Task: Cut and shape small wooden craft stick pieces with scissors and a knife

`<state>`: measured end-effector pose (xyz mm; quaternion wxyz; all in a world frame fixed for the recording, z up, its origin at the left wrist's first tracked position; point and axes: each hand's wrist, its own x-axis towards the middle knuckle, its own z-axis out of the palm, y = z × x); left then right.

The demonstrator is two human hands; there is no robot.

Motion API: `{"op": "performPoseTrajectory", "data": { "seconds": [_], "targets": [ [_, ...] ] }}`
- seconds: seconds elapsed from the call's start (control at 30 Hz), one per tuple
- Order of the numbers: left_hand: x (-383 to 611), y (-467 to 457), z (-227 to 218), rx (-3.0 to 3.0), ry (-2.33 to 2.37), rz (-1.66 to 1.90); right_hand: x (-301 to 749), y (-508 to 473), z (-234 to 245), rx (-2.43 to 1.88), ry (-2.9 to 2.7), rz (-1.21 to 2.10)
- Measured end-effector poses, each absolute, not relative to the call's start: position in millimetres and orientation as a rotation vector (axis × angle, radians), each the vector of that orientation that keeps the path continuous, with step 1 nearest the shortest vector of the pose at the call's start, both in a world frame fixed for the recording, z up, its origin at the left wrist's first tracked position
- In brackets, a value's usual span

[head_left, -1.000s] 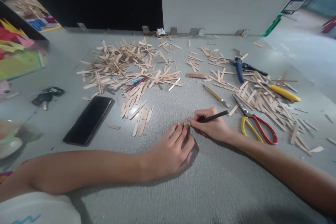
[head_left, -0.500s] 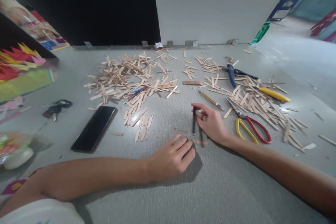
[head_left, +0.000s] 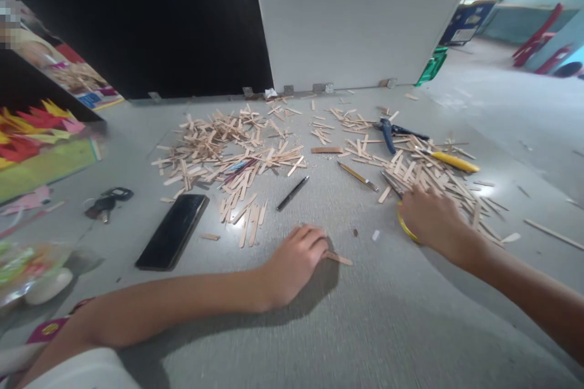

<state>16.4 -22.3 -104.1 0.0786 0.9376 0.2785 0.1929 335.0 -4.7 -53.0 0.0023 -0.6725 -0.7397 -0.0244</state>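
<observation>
Tabletop, grey and finely grained, along the bottom of the frame and well up toward the top. Just below the centre of the frame, left hand, palm down with curled, bunched fingers. Out from beneath, toward the right, one end of a flat wooden stick. Cannot tell whether pinched or merely covered. Right of centre, right hand with bent fingers, over the handles of a pair of scissors. Cannot tell whether clamped on these or only laid over them. Visible of the scissors: metal blades toward the upper left and part of a yellow loop. Between the two hands, a white scrap and a tiny brown bit, just apart.

At left, a black phone, and beyond, nearer the left edge, keys. Near the middle of the frame, a dark pen at a slant; to its right, a slim yellow tool.

Higher up, left of centre, a loose stick pile. Right of centre, a yellow-handled tool and a blue-handled tool among more sticks. Farthest, at the top, a black panel beside a pale grey panel, both upright
</observation>
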Motion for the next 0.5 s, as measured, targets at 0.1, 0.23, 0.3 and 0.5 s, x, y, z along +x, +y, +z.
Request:
{"op": "performPoseTrajectory", "data": {
  "seconds": [0.1, 0.23, 0.3, 0.5],
  "targets": [
    [16.5, -16.4, -94.1, 2.685, 0.852, 0.461, 362.4, -19.4, -60.3, -2.202, -2.326, -0.090],
    [12.9, -9.0, -73.4, 2.492, 0.881, 0.330, 382.2, -29.7, -70.8, -2.257, -2.264, -0.066],
    [10.5, -2.6, -56.5, 2.375, 0.894, 0.291, 387.8, -29.3, -74.3, -2.272, -2.231, -0.032],
    [5.5, 23.4, 12.8, 1.913, 0.899, 0.481, 388.4, -20.1, -71.4, -2.291, -2.130, 0.015]
  ]
}}
